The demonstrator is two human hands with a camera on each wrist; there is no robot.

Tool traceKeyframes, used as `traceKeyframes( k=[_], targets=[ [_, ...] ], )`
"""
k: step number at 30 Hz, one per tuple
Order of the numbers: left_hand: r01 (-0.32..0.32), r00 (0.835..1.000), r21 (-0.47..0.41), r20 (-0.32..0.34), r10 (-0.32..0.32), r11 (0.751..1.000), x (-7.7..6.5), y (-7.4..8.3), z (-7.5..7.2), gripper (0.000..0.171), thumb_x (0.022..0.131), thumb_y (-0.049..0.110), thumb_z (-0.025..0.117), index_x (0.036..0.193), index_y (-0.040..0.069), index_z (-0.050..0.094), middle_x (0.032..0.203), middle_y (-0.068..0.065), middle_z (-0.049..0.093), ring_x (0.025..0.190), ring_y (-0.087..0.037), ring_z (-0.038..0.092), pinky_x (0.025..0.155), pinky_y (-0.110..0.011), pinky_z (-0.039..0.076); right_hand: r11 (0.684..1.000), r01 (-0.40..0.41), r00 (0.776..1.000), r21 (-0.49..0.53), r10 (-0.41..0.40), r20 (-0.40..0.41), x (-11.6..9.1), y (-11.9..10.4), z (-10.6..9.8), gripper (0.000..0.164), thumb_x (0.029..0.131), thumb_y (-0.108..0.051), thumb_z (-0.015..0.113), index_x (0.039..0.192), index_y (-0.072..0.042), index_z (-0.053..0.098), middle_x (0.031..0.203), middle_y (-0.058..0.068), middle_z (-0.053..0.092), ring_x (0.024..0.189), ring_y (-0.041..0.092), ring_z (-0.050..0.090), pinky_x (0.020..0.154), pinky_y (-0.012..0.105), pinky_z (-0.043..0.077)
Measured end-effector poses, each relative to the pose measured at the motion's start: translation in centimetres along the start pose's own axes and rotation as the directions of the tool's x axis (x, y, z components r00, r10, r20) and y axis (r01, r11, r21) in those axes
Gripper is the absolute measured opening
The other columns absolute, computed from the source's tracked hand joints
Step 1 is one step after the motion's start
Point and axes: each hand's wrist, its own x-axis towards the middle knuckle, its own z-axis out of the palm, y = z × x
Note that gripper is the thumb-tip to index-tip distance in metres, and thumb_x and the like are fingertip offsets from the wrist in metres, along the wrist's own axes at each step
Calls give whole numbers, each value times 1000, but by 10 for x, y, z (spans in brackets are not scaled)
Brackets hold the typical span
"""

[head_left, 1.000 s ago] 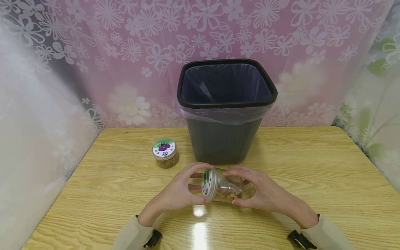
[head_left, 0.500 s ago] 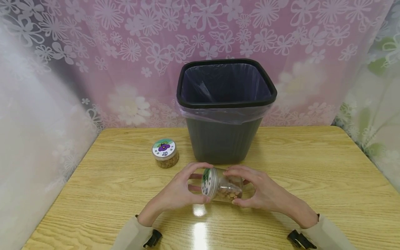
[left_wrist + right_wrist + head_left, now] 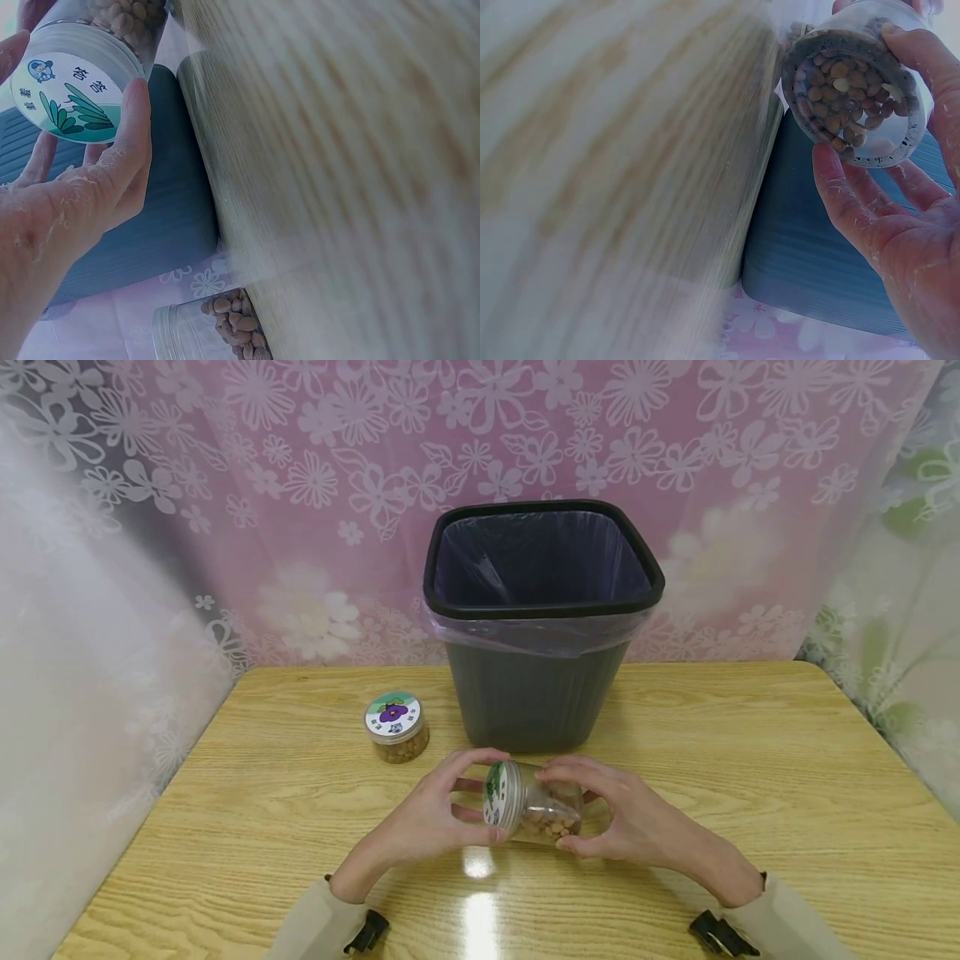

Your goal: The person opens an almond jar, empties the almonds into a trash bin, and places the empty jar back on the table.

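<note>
A clear plastic jar point(image 3: 551, 810) lies on its side between both hands, its lid facing left. Small brown seed-like pieces point(image 3: 847, 97) show through its base in the right wrist view. My left hand point(image 3: 442, 814) grips the lid point(image 3: 71, 97), thumb on the near side and fingers on the far side; the lid bears a white and green label with leaves. The right hand point(image 3: 626, 814) holds the jar's body near the base, thumb and fingers spread round it. Behind and to the left, a second jar point(image 3: 397, 731) with a purple-flower label stands upright.
A dark grey trash bin point(image 3: 536, 693) with a black rim and a thin plastic liner stands on the wooden table point(image 3: 750, 760), just beyond the held jar. A pink flowered curtain point(image 3: 337, 485) hangs at the table's back edge.
</note>
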Motion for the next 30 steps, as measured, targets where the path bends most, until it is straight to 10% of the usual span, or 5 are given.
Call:
traceKeyframes(
  k=[30],
  targets=[
    [51,998,42,-23,-50,998,0,2,0,76,82,31,85,149,34,47,147,4,46,122,-29,58,89,-31,60,999,-4,1000,39,3,11,0,0,0,75,77,-18,90,143,-25,55,139,0,61,113,12,64,75,28,61]
  ],
)
